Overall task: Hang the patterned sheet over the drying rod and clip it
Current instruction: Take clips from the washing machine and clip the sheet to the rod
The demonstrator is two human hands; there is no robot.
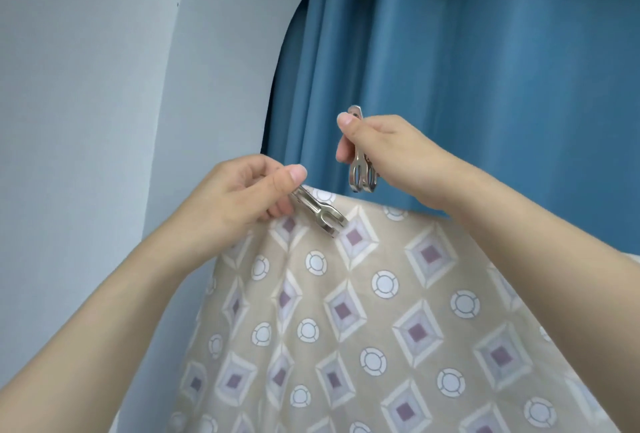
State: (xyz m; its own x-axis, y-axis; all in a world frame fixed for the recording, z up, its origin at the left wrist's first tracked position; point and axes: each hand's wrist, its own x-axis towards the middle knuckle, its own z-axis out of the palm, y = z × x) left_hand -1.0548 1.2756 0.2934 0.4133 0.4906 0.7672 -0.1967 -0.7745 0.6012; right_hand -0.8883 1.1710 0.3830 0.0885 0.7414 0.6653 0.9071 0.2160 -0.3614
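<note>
A: Since the patterned sheet [381,311] is already draped over the top edge, with the rod itself hidden beneath the fold, we judge that we are at the clipping step.

B: Agreed. Our left hand [242,197] pinches a metal clip [320,212] between thumb and curled fingers, its forked end lying at the fold near the sheet's corner, toward ten o'clock of the cloth. Whether its jaws already bite the fabric we cannot tell.

A: And our right hand [391,155], at one o'clock from the left, holds what look like spare metal clips [362,169] upright, thumb pressed on the top, fingers wrapped behind. They hang just above the fold, apart from it, before the blue curtain [485,68].

B: So neither hand is spread; both are pinching metal.

A: Next, we think, the left clip needs squeezing wide and seating squarely over fold and rod, without dragging the cloth sideways.
</note>
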